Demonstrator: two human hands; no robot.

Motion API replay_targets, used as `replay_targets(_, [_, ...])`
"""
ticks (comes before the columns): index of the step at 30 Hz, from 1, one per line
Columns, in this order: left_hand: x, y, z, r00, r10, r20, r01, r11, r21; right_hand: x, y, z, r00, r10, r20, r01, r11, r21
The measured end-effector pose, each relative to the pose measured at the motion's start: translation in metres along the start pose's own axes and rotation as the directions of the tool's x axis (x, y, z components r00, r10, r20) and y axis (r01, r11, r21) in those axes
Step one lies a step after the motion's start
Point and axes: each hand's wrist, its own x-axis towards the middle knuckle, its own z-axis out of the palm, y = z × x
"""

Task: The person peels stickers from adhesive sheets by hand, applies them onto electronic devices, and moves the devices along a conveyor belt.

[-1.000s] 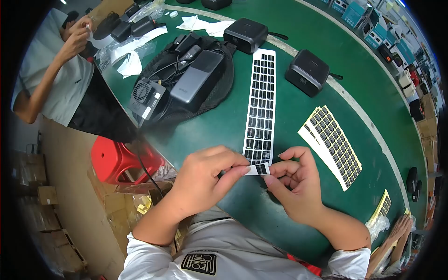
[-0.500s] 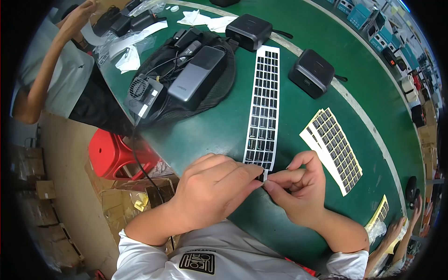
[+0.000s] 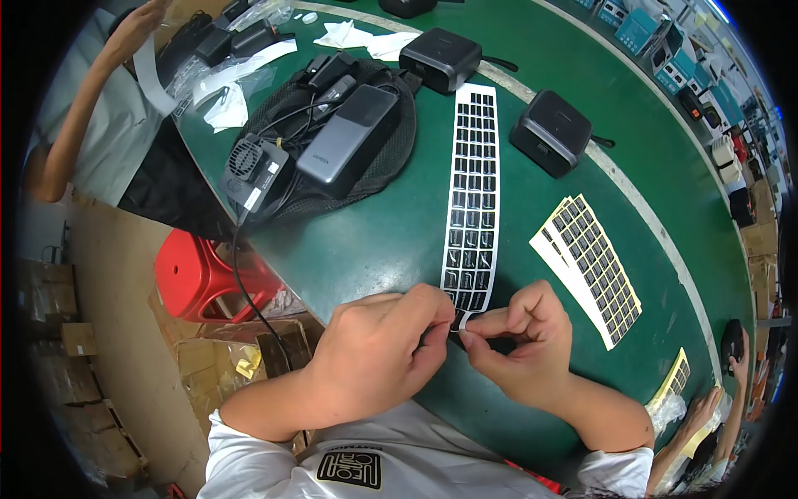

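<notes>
While a long white sheet of black labels (image 3: 472, 191) stretches away from us across the green table (image 3: 345, 258), its near end sits between our hands. The fingers of our right hand (image 3: 525, 343) pinch a white edge there, thumb against forefinger; those of our left hand (image 3: 378, 349) curl in at the same end, and we cannot tell what, if anything, they grip. To the right lie yellow-edged label sheets (image 3: 594, 270), overlapping in a fan. Near the strip's far end stands a black box (image 3: 440, 60) with a strap; a second black box (image 3: 550, 133) rests between it and the fanned sheets. On our left, a black mesh bag (image 3: 401, 143) bears cables, a grey device (image 3: 347, 137) marked UGREEN and a unit with a round grille (image 3: 253, 173). At the table's left side, a co-worker (image 3: 116, 158) in a pale shirt holds a white paper strip (image 3: 148, 79); a red stool (image 3: 187, 274) stands below. At far right, another person's hand (image 3: 737, 366) touches a black item (image 3: 731, 339).
</notes>
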Motion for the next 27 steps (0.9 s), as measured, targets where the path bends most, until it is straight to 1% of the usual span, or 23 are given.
replay_targets(2, [0.001, 0.002, -0.001, 1.000, -0.007, 0.012, 0.007, 1.000, 0.009, 0.000, 0.000, 0.000, 1.000, -0.008, -0.002, 0.008, 1.000, -0.011])
replay_targets(4, [0.004, 0.007, -0.003, 0.996, -0.083, 0.027, 0.085, 0.994, -0.067, 0.000, -0.003, 0.000, 0.999, 0.047, 0.009, -0.047, 0.999, 0.017])
replay_targets(5, [0.004, 0.007, -0.003, 0.997, -0.078, 0.025, 0.079, 0.995, -0.066, 0.000, -0.004, 0.000, 0.999, 0.042, 0.006, -0.042, 0.999, 0.014])
replay_targets(7, [0.002, 0.008, -0.004, 0.991, -0.132, 0.026, 0.134, 0.989, -0.062, 0.002, -0.005, 0.000, 0.999, 0.033, 0.031, -0.035, 0.998, 0.045])
replay_targets(8, [0.001, 0.009, -0.004, 0.992, -0.126, 0.022, 0.127, 0.990, -0.061, 0.002, -0.002, 0.000, 0.999, 0.027, 0.030, -0.028, 0.999, 0.041])
replay_targets(10, [0.000, 0.010, -0.004, 0.984, -0.173, 0.041, 0.175, 0.983, -0.051, 0.000, 0.006, 0.001, 1.000, 0.004, -0.027, -0.003, 0.999, 0.052])
replay_targets(11, [0.000, 0.010, -0.005, 0.985, -0.170, 0.037, 0.171, 0.984, -0.051, 0.000, 0.005, 0.001, 1.000, 0.000, -0.027, 0.001, 0.999, 0.048])
replay_targets(13, [-0.001, 0.011, -0.005, 0.986, -0.158, 0.052, 0.159, 0.987, -0.024, 0.000, 0.002, 0.000, 1.000, 0.010, -0.003, -0.010, 0.999, -0.036])
replay_targets(14, [-0.001, 0.010, -0.004, 0.987, -0.156, 0.049, 0.157, 0.987, -0.024, 0.000, 0.000, 0.000, 1.000, 0.007, -0.002, -0.007, 0.999, -0.037])
replay_targets(16, [-0.002, 0.011, 0.001, 1.000, -0.028, 0.004, 0.028, 0.998, 0.056, -0.001, -0.004, 0.000, 0.994, 0.107, 0.000, -0.107, 0.994, 0.001])
replay_targets(17, [-0.002, 0.012, 0.004, 1.000, -0.028, 0.004, 0.028, 0.998, 0.057, 0.000, -0.008, 0.001, 0.994, 0.106, 0.001, -0.106, 0.994, 0.001])
replay_targets(19, [-0.002, 0.015, 0.009, 0.997, 0.081, -0.006, -0.079, 0.981, 0.179, 0.000, -0.016, 0.004, 0.972, 0.232, -0.029, -0.226, 0.964, 0.142])
replay_targets(20, [-0.002, 0.015, 0.011, 0.997, 0.081, -0.005, -0.078, 0.981, 0.178, 0.001, -0.018, 0.004, 0.972, 0.233, -0.030, -0.227, 0.964, 0.142])
replay_targets(22, [-0.003, 0.017, 0.015, 0.993, 0.114, -0.016, -0.107, 0.967, 0.230, 0.002, -0.021, 0.003, 0.943, 0.328, -0.060, -0.309, 0.926, 0.215])
replay_targets(23, [-0.003, 0.017, 0.015, 0.993, 0.115, -0.016, -0.108, 0.967, 0.230, 0.003, -0.020, 0.002, 0.943, 0.328, -0.061, -0.308, 0.927, 0.215])
replay_targets(25, [-0.002, 0.018, 0.015, 0.999, 0.026, 0.029, -0.032, 0.977, 0.211, 0.004, -0.017, -0.002, 0.948, 0.315, -0.041, -0.310, 0.946, 0.095])
replay_targets(26, [0.000, 0.018, 0.012, 0.999, 0.030, 0.029, -0.036, 0.976, 0.213, 0.004, -0.016, -0.004, 0.949, 0.311, -0.043, -0.306, 0.947, 0.096])
replay_targets(27, [0.003, 0.018, 0.008, 1.000, -0.003, 0.026, 0.000, 0.991, 0.137, 0.005, -0.016, -0.006, 0.954, 0.300, -0.024, -0.296, 0.949, 0.109])
